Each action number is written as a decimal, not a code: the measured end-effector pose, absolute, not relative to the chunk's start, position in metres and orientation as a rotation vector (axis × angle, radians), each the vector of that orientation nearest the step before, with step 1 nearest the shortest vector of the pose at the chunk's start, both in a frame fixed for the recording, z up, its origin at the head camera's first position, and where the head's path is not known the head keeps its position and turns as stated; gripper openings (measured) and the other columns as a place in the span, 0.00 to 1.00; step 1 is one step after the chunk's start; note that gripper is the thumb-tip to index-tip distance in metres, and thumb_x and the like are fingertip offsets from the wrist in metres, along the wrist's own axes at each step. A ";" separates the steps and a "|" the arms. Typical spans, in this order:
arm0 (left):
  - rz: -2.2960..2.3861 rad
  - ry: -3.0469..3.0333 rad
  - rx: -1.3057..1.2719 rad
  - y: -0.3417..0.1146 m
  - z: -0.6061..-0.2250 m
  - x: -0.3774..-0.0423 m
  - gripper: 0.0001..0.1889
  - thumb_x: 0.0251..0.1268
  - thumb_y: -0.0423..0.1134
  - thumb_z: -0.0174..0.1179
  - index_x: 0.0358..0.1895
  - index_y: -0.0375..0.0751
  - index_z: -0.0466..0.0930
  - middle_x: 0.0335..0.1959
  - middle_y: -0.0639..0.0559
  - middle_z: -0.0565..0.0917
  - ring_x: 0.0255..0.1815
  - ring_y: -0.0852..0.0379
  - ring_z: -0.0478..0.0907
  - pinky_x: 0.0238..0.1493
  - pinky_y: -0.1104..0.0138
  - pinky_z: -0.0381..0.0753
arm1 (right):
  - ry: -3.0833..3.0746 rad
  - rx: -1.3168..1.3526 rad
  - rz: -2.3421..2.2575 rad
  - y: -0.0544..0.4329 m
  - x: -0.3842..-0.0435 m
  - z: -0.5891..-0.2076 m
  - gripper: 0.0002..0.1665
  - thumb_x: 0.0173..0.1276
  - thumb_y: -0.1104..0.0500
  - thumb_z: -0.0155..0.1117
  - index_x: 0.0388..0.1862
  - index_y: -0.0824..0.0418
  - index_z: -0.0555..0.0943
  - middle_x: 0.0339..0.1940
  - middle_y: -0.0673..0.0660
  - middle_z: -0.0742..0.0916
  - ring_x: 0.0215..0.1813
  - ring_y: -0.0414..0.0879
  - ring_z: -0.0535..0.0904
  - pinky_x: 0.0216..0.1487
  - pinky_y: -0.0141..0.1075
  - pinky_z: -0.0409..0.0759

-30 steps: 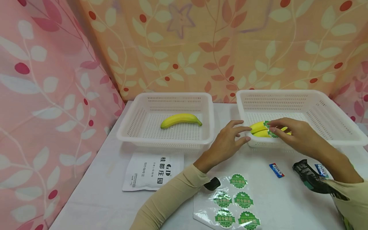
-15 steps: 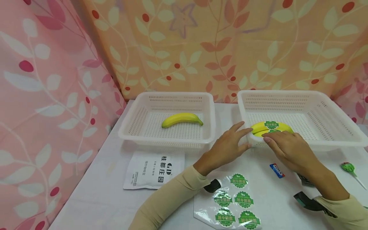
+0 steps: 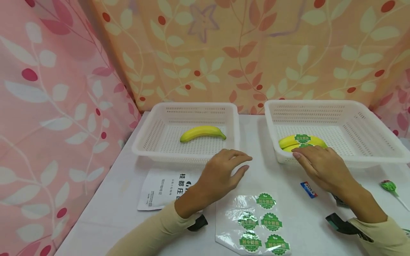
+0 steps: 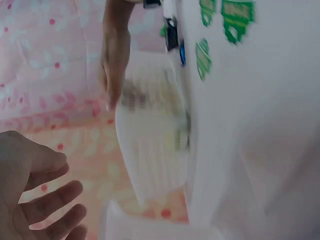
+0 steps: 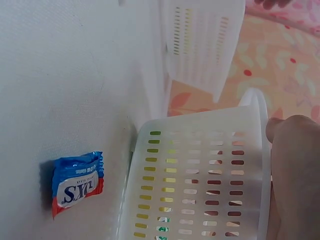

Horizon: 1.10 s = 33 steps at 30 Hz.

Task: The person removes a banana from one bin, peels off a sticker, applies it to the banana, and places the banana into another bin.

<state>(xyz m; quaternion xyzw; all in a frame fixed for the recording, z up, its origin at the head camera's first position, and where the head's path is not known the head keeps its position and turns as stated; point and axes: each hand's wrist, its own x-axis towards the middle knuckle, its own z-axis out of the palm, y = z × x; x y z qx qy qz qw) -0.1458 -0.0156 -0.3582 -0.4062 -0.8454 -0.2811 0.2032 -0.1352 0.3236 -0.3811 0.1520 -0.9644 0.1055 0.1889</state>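
My left hand (image 3: 224, 172) is in the air by the front right corner of the left white plastic basket (image 3: 185, 156), thumb and fingers apart and holding nothing; the left wrist view also shows its spread fingers (image 4: 55, 200). A single yellow banana (image 3: 202, 133) without a label lies in that basket. My right hand (image 3: 323, 169) grips the front rim of the right white basket (image 3: 358, 160). In the right wrist view its thumb (image 5: 274, 129) is at the rim, and skin shows through the wall's slots. Beside those fingers lie bananas (image 3: 288, 141) with green stickers, partly hidden.
A sheet of round green stickers (image 3: 253, 227) lies at the front middle. Left of it is a white printed pouch (image 3: 160, 190), partly behind my left arm. A blue and red candy wrapper (image 3: 309, 190) and a green lollipop (image 3: 389, 185) lie before the right basket.
My left hand has left the right basket's left corner and moved left toward the other basket. My right hand drew back from the stickered bananas to the front rim and has stayed there.
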 end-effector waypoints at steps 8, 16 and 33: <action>-0.639 -2.423 -0.817 -0.072 -0.373 -0.161 0.15 0.70 0.46 0.73 0.57 0.51 0.89 0.56 0.53 0.88 0.61 0.47 0.81 0.55 0.46 0.76 | -2.729 0.401 0.315 0.322 -0.135 -0.378 0.19 0.82 0.47 0.58 0.53 0.60 0.88 0.50 0.66 0.91 0.56 0.65 0.84 0.49 0.62 0.76; -0.546 -2.542 -0.731 -0.090 -0.376 -0.167 0.17 0.71 0.56 0.70 0.55 0.53 0.92 0.49 0.54 0.92 0.55 0.46 0.86 0.59 0.38 0.72 | -2.728 0.394 0.323 0.321 -0.134 -0.378 0.20 0.82 0.48 0.58 0.52 0.60 0.88 0.49 0.66 0.91 0.56 0.65 0.84 0.49 0.60 0.75; -0.560 -2.613 -0.678 -0.093 -0.377 -0.172 0.19 0.70 0.60 0.69 0.56 0.57 0.92 0.49 0.56 0.93 0.50 0.48 0.88 0.56 0.44 0.75 | -2.851 0.439 0.628 0.274 -0.148 -0.341 0.27 0.85 0.41 0.53 0.66 0.59 0.82 0.67 0.64 0.83 0.70 0.65 0.74 0.66 0.67 0.71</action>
